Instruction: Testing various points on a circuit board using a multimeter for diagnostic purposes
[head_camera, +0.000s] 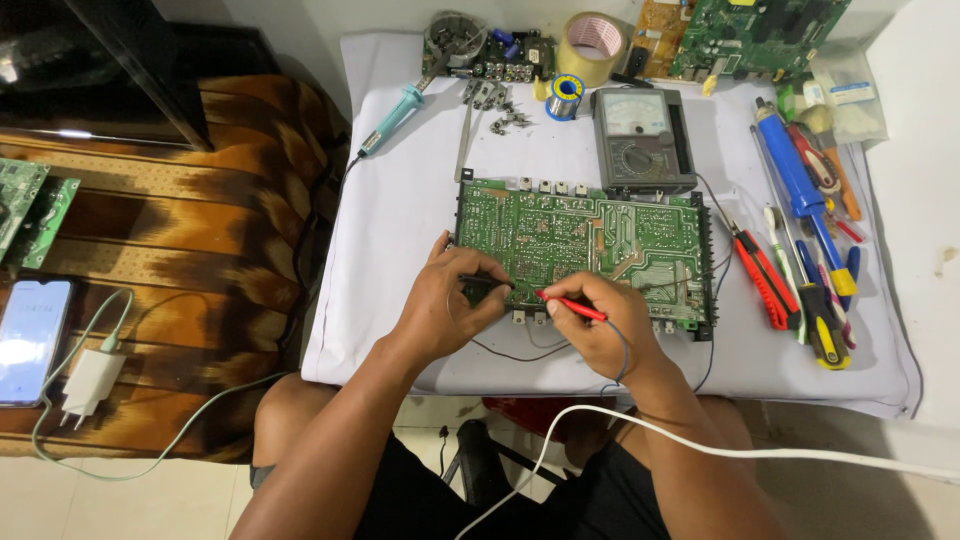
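A: State the present hold.

B: The left hand (440, 305) has its fingers closed around a slim black test probe (487, 283); the right hand (600, 325) has its fingers pinched on a slim red test probe (570, 305). Both tips meet the near edge of the large green printed circuit board (585, 240), which lies solder side up in the middle of the white cloth-covered table (400, 210).

A: How is this step done well?

B: In my judgement: rest both wrists on the cloth, keep each tip on one solder pad only, and hold steady. The pads lie close together, so a slipped tip could bridge two.

A: Surroundings?

B: The grey analogue multimeter (642, 140) stands just behind the board. A teal-handled soldering iron (392, 120) lies at the far left; a red-handled pair of pliers (765, 275) and a blue desoldering pump (795, 170) lie to the right.

A: Obstructions?

B: A white cable (760, 455) crosses the right forearm, and the thin probe leads trail near the board edge; either could snag.
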